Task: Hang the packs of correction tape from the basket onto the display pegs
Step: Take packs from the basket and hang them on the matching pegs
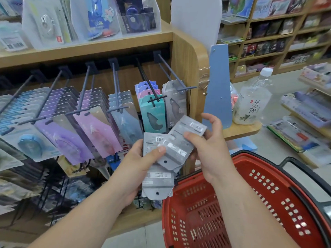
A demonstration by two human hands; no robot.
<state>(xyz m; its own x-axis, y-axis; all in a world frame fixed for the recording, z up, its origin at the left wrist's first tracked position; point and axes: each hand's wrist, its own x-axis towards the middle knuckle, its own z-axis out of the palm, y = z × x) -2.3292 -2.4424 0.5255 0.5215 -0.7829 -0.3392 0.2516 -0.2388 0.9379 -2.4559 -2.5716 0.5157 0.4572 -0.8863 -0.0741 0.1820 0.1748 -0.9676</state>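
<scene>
Between the two hands, in front of the wooden display rack, a fanned bundle of grey packs of correction tape [157, 183] is held with the printed backs and barcode labels facing the camera. The packs are turned upside down, so their hang holes point down toward the floor. The left hand [141, 160] grips the lower packs, thumb pressed across their faces and fingers hidden behind. The right hand [211, 151] pinches the topmost pack [189, 127], which is tilted up to the right; its thumb lies on the card and the forefinger curls loosely above the edge.

Just below and to the right of the hands sits the red basket [206, 212], with perforated plastic walls and a black handle along its far rim.

Behind the bundle, the display pegs [171, 71] slope out from under a wooden shelf. The rightmost peg carries matching grey packs [174, 104], hung face out just above the right hand's pack. The neighbouring peg holds teal packs [154, 111] with pink and blue ones behind them. Farther left hang rows of pale blue, pink and purple packs [59, 135].

Right of the rack, a blue-grey panel [217, 86] stands upright on a low wooden ledge, and a clear bottle [252, 101] with a white cap stands beside it. Shelves of books [268, 33] fill the background.
</scene>
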